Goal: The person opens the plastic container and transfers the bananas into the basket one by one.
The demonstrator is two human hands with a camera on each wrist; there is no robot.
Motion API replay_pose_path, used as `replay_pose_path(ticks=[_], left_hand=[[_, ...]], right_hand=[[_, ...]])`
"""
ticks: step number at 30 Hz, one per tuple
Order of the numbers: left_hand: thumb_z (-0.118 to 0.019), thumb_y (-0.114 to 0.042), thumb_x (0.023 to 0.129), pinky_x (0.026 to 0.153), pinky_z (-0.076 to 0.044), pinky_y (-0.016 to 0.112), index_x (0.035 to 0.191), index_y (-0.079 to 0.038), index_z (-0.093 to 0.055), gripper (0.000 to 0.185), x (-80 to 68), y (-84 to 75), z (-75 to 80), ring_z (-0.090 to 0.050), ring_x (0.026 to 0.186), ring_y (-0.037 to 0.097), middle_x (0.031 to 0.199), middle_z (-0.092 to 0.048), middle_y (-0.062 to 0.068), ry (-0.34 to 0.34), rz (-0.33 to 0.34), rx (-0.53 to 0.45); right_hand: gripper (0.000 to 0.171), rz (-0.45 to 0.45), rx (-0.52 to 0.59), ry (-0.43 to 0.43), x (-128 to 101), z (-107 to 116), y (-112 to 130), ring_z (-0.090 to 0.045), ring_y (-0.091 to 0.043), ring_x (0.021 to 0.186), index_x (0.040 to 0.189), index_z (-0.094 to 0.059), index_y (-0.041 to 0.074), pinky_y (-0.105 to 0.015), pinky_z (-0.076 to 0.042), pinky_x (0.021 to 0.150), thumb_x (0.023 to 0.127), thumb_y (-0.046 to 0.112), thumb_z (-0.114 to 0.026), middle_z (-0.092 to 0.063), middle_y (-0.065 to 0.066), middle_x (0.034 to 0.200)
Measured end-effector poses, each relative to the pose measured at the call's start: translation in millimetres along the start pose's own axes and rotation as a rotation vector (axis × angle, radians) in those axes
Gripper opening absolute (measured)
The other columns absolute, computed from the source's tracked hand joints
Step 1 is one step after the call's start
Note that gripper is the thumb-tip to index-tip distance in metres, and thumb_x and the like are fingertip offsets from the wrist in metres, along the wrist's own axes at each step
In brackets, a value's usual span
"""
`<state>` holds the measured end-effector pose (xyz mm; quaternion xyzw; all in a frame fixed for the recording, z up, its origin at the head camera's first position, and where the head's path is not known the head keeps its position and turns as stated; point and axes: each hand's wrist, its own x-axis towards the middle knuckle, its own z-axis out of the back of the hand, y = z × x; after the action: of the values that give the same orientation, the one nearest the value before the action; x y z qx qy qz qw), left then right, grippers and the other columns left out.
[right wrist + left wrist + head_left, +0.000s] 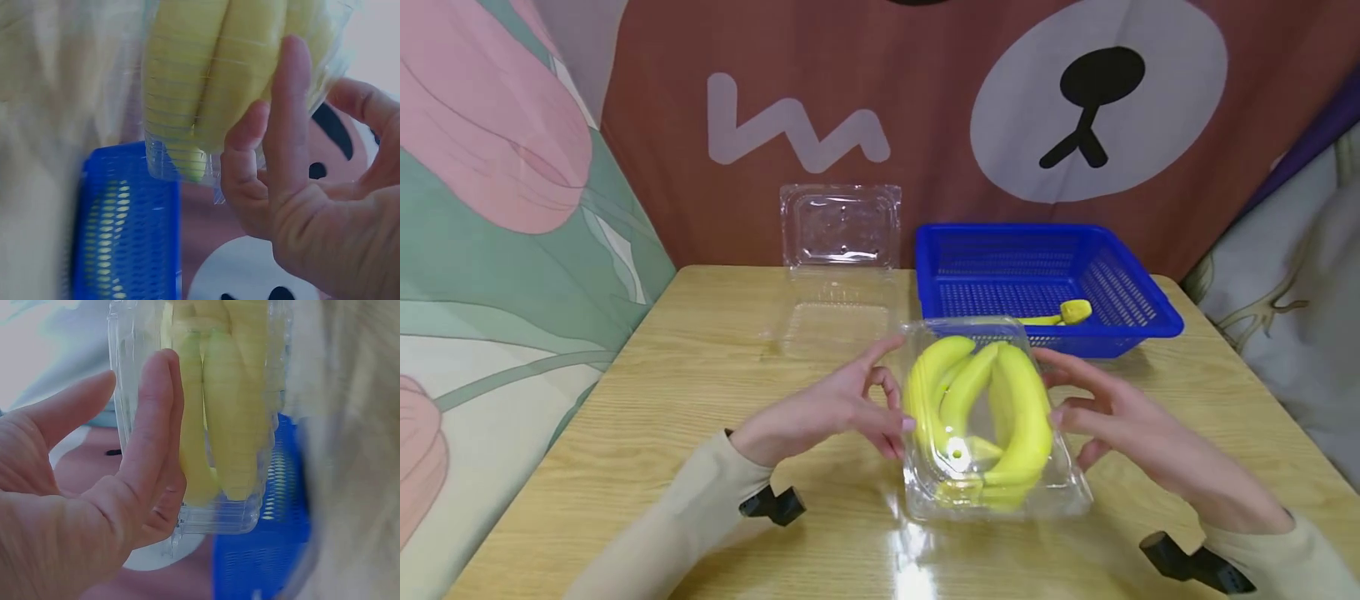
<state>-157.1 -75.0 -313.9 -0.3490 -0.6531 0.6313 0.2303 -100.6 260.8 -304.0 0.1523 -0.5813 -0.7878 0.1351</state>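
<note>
A pale wooden table filled the near part of the scene, backed by a brown cloth with a bear's face and, on the left, a green and pink flowered cloth. On the far right of the table stood a blue mesh basket, with a single small yellow piece lying inside near its front wall. To the left of the basket, at the far edge of the table, an open clear clamshell box stood with its lid upright against the brown cloth.

In the near middle of the table, just in front of the basket, sat a clear plastic container packed with a bunch of yellow bananas, their stems pointing toward the near edge.

The left hand lay against the container's left side. Its fingers were nearly straight and pressed flat to the clear wall, with the thumb spread apart from them; they were not curled around anything. The right hand met the container's right side in the same way: the long fingers were stretched out along the plastic, the shorter ones slightly bent against it, and the thumb held off to the side. The container was thus pressed between the two opened hands rather than gripped by either.
</note>
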Motion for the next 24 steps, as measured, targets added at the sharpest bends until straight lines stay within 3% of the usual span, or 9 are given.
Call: replay_pose_path(ticks=[5, 9, 15, 24], left_hand=[[-0.075, 0.001, 0.084, 0.079, -0.057, 0.056, 0.156, -0.027, -0.007, 0.103, 11.3, 19.9, -1.4, -0.069, 0.077, 0.038, 0.101, -0.049, 0.018, 0.038, 0.031, -0.013], [-0.075, 0.0, 0.084, 0.081, -0.054, 0.061, 0.157, -0.027, -0.006, 0.104, 21.2, 36.7, 2.3, -0.068, 0.078, 0.039, 0.104, -0.048, 0.019, 0.046, 0.017, -0.002], [-0.074, -0.002, 0.085, 0.08, -0.058, 0.053, 0.158, -0.026, -0.008, 0.101, 36.3, 58.8, 5.8, -0.069, 0.079, 0.037, 0.106, -0.047, 0.02, 0.023, -0.014, 0.022], [-0.072, 0.001, 0.086, 0.08, -0.058, 0.05, 0.159, -0.025, -0.011, 0.099, 46.4, 69.5, 1.0, -0.069, 0.078, 0.033, 0.107, -0.046, 0.02, -0.001, -0.023, -0.016]], right_hand=[[0.066, -0.035, 0.012, 0.03, -3, 0, -18, -0.064, -0.029, 0.097, 0.156, -0.024, 0.013, -0.052, -0.059, 0.057, 0.098, 0.01, -0.056, -0.037, -0.028, 0.136], [0.067, -0.074, 0.009, 0.024, 1, 0, -33, -0.062, -0.03, 0.1, 0.156, -0.023, 0.014, -0.052, -0.059, 0.06, 0.098, 0.012, -0.057, -0.035, -0.028, 0.139], [0.068, -0.124, 0.0, -0.014, 6, -1, -51, -0.059, -0.03, 0.103, 0.157, -0.023, 0.014, -0.05, -0.059, 0.064, 0.098, 0.015, -0.057, -0.034, -0.027, 0.142], [0.065, -0.123, -0.008, -0.059, 1, 1, -57, -0.058, -0.028, 0.104, 0.156, -0.026, 0.015, -0.048, -0.059, 0.067, 0.099, 0.019, -0.056, -0.037, -0.025, 0.142]])
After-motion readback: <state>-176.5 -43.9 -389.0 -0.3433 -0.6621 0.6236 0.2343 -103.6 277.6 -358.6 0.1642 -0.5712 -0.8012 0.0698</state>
